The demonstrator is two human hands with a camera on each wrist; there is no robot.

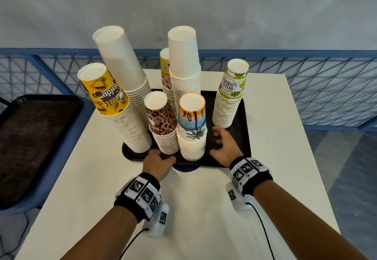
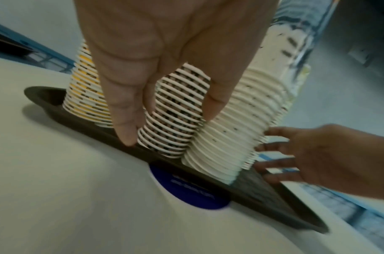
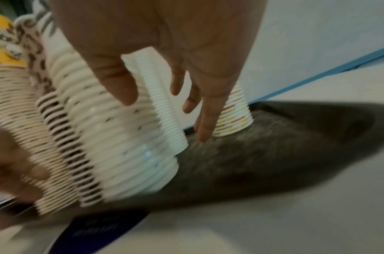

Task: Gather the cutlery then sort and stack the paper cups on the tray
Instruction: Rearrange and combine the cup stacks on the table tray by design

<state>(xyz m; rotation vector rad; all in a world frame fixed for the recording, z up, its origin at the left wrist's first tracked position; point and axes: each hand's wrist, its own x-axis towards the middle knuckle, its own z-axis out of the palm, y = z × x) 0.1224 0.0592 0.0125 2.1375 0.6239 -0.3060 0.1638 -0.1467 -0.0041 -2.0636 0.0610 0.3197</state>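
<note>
A black tray [image 1: 242, 137] lies on the white table [image 1: 183, 208] and holds several stacks of upside-down paper cups. At the front stand the yellow coffee-shop stack [image 1: 120, 117], the leopard-print stack [image 1: 163, 125] and the palm-tree stack [image 1: 192, 125]. Behind them rise two tall white stacks [image 1: 126, 72] and a dotted stack [image 1: 165, 68], with the lime stack [image 1: 230, 96] at the right. My left hand [image 1: 159, 158] is at the tray's near rim, its straight fingers [image 2: 125, 120] pointing down in front of the leopard-print stack. My right hand [image 1: 222, 143] hovers with spread fingers [image 3: 208, 116] over the tray's bare right part, holding nothing. No cutlery shows.
A blue disc [image 1: 184, 169] pokes out from under the tray's near edge. A second dark tray [image 1: 36, 137] lies on a blue chair to the left. A blue mesh fence [image 1: 306, 88] runs behind the table. Cables hang from both wrist cameras.
</note>
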